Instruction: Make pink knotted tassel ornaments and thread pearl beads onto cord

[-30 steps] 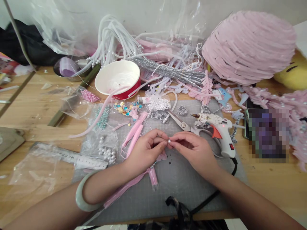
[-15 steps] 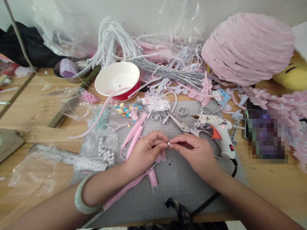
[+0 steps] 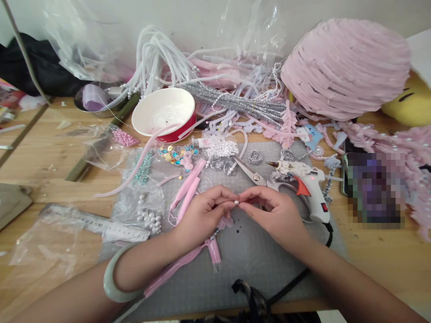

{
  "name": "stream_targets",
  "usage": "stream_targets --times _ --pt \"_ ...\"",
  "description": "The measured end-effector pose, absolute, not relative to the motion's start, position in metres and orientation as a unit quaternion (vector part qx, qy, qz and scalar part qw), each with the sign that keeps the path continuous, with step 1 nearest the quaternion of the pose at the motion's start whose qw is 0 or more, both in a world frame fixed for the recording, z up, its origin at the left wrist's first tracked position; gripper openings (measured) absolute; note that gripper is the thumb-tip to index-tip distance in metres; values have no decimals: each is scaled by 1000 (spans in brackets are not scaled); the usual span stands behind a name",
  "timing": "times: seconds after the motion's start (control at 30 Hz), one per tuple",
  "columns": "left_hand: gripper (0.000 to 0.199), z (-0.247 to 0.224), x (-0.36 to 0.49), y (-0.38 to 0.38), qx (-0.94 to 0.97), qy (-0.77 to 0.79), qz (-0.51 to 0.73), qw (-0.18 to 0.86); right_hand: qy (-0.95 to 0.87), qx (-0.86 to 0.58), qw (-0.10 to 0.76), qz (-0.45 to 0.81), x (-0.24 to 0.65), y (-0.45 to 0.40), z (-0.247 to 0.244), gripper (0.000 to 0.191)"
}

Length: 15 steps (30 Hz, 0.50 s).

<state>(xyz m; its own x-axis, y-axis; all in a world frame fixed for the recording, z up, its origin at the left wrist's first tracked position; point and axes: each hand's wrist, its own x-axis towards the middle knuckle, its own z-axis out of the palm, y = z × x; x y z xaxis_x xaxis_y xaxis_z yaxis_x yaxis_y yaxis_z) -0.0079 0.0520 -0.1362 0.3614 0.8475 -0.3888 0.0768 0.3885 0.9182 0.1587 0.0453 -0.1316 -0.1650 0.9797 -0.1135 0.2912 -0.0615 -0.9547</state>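
Note:
Over the grey cutting mat (image 3: 269, 269), both hands meet fingertip to fingertip at a small pearl bead (image 3: 236, 202). My left hand (image 3: 205, 208), with a pale green bangle (image 3: 109, 278) on the forearm, pinches the bead between thumb and fingers. From the other side, my right hand (image 3: 276, 211) is also closed in a pinch on it. A pink translucent piece (image 3: 226, 221) shows just below the left fingertips; how it is attached is hidden. Pink wrapped strips (image 3: 188, 190) lie beside and under the left hand. Scissors (image 3: 256, 177) rest open-bladed behind the right hand.
A white glue gun (image 3: 314, 193) lies right of the scissors, its black cord (image 3: 292, 285) running forward. Behind are white pearl beads (image 3: 220, 149) and a red-white bowl (image 3: 188, 125). A ruler (image 3: 94, 223) and bagged silvery beads (image 3: 150, 218) lie left; a phone (image 3: 373, 188) sits right.
The fingertips have shifted slightly around the bead, and the right fingers are a little more arched. More of the bead shows now. Everything else stays in place.

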Motion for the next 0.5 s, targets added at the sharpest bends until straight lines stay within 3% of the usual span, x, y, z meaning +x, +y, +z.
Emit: stream_targets --times 0.5 --pt "7 -137 -7 52 429 431 334 721 -637 -511 364 448 163 46 -132 10"
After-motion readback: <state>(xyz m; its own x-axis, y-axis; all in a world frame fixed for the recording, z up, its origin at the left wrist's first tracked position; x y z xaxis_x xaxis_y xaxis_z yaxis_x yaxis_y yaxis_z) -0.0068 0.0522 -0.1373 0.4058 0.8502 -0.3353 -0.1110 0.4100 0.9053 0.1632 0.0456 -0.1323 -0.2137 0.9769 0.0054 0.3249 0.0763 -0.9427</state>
